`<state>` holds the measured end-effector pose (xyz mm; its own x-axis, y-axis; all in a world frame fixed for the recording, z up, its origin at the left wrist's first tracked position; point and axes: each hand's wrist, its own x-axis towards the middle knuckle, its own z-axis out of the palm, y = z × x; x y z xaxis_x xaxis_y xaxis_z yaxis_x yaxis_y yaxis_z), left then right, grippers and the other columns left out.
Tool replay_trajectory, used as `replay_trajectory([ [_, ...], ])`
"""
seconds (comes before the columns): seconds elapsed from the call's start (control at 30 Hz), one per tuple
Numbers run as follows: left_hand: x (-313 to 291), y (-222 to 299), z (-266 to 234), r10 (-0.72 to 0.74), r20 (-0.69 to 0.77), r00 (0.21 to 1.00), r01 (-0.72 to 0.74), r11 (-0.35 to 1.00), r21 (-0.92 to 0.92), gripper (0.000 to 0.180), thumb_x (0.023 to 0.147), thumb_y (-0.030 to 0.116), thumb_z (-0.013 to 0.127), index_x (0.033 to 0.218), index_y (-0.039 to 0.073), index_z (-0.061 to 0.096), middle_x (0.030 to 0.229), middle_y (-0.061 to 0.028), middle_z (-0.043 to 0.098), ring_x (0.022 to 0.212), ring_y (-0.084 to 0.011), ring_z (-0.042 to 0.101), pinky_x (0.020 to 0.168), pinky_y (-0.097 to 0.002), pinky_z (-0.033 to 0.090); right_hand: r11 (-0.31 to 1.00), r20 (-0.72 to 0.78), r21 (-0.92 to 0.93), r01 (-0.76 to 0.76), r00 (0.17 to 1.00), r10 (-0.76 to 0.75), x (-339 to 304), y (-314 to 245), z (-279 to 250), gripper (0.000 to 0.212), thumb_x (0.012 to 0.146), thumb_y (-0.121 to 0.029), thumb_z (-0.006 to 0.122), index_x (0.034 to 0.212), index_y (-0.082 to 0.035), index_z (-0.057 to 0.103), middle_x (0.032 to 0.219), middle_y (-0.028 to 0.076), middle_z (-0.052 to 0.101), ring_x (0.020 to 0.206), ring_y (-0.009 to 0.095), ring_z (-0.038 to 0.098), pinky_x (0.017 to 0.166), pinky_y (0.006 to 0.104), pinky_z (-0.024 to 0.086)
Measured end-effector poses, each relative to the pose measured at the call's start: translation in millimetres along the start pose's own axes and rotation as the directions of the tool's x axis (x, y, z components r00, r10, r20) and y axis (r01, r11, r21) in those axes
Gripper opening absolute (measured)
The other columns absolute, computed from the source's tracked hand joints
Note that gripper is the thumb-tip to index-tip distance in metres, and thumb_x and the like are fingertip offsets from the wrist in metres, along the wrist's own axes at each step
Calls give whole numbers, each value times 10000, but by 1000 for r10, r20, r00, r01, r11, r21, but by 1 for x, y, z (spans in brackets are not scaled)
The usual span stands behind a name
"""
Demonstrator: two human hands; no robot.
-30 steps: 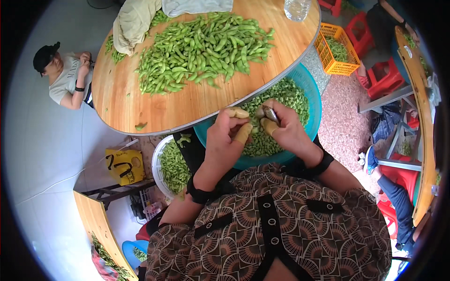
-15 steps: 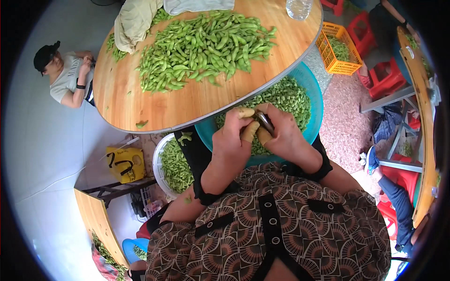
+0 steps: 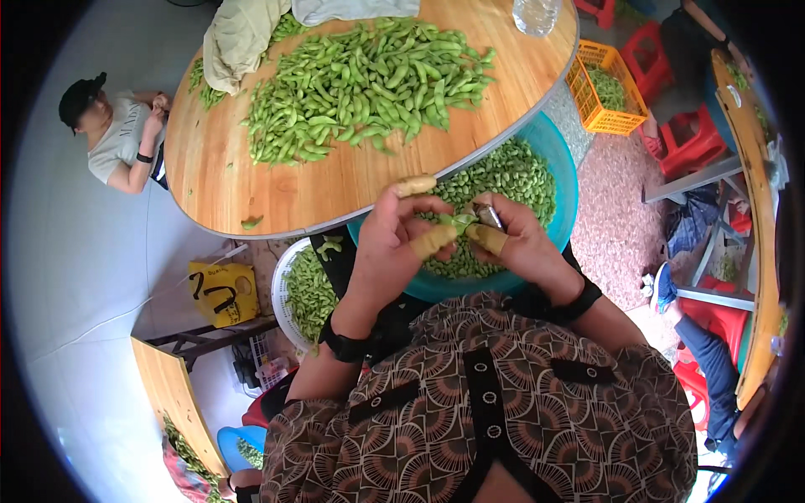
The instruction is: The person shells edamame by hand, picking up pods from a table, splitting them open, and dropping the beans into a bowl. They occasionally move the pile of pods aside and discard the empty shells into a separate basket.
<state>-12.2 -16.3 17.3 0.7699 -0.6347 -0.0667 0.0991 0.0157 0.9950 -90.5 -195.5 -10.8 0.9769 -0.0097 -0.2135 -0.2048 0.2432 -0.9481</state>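
Over a turquoise basin (image 3: 568, 180), my left hand (image 3: 387, 243) pinches a green soybean pod (image 3: 460, 220) between its thumb and curled fingers, while its forefinger stretches out. My right hand (image 3: 533, 247) closes round a small shiny metal tool (image 3: 488, 216) beside the pod's right end, its full shape hidden by the fingers. Yellowish covers sit on the thumbs and on my left forefinger. Shelled green soybeans (image 3: 513, 172) lie thick in the basin below. Beyond my hands, a broad heap of soybean pods (image 3: 360, 88) covers the middle of the round wooden table (image 3: 210, 168).
Left of the basin stands a white basket (image 3: 279, 289) of pods, near a yellow bag (image 3: 225, 293). A beige cloth (image 3: 241, 42) and a clear water container (image 3: 535, 15) rest on the table. Right are an orange crate (image 3: 616, 121) and red stools (image 3: 692, 138). A person (image 3: 117, 138) is at the left.
My hands have drawn apart a little, the left moving left with its forefinger lifting. A green pod now shows between them. The metal tool has shifted slightly right with my right hand.
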Motion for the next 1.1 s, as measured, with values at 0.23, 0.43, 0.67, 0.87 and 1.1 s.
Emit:
replay_trajectory([
  [0.23, -15, -1, -1, 16, -49, 999, -15, 1000, 4, 130, 889, 8, 634, 1016, 2, 660, 900, -11, 633, 761, -68, 578, 630, -219, 489, 920, 86, -292, 263, 965, -248, 8, 5, 7, 98, 863, -49, 590, 960, -34, 584, 710, 39, 533, 641, 121, 545, 570, 275, 428],
  [0.43, -58, 38, -68, -142, 17, 990, 16, 231, 973, 151, 828, 104, 677, 947, 12, 660, 839, -133, 665, 722, -291, 641, 648, -344, 506, 582, 207, -736, 345, 934, -292, 7, 32, -10, 184, 862, -125, 594, 1013, -21, 608, 977, 174, 624, 927, 364, 614, 812, 397, 491],
  [0.67, 35, 42, -82, 533, 90, 842, -281, 290, 915, 140, 835, 77, 640, 957, 12, 664, 873, -172, 651, 813, -362, 625, 743, -413, 507, 666, 219, -721, 191, 975, -42, 12, 24, 3, 254, 891, -157, 564, 1097, -8, 562, 1018, 205, 605, 962, 394, 600, 813, 420, 486],
  [0.87, 80, 23, -87, 481, 141, 865, -214, 100, 972, 277, 823, 10, 593, 1099, 25, 607, 953, -166, 636, 870, -346, 621, 755, -402, 512, 673, 203, -676, 300, 954, -221, 11, 19, 0, 215, 896, -138, 543, 1054, 8, 539, 921, 235, 594, 900, 431, 586, 794, 470, 471],
  [1.1, 30, 39, -44, 23, -133, 991, 10, 970, 245, 250, 908, -33, 555, 1149, 36, 568, 920, -62, 638, 833, -169, 669, 670, -296, 527, 889, 178, -414, 194, 975, -130, 10, -18, 10, 221, 935, -130, 527, 1116, -4, 547, 864, 123, 617, 683, 239, 620, 610, 331, 484],
])
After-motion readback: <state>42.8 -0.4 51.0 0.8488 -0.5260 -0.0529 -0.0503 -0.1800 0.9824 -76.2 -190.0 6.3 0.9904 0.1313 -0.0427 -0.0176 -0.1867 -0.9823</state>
